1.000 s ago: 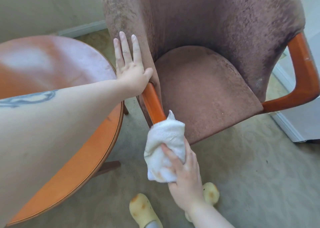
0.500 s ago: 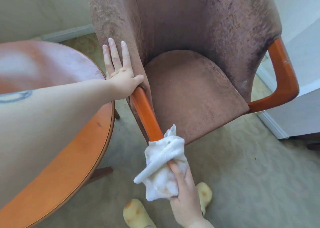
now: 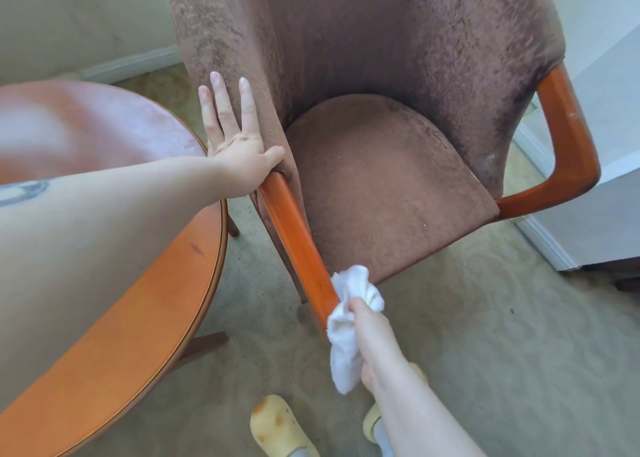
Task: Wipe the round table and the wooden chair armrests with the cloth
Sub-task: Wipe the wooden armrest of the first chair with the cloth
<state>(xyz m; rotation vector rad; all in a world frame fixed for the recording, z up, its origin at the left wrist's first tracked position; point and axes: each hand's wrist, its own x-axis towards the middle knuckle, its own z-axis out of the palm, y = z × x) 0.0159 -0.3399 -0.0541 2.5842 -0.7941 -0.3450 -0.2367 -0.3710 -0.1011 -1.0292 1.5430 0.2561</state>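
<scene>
Right hand (image 3: 372, 332) of mine gripped the white cloth (image 3: 346, 335) against the lower end of the near wooden armrest (image 3: 298, 245). My left hand (image 3: 239, 141) lay flat, fingers straight, on the brown chair (image 3: 398, 186) beside the round counter (image 3: 114, 304).

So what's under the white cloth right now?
The cloth, gripped by the right hand, wraps the lower front end of the wooden armrest. Bare wood shows above it. The wrapped stretch and the fingers behind the cloth are hidden.
</scene>
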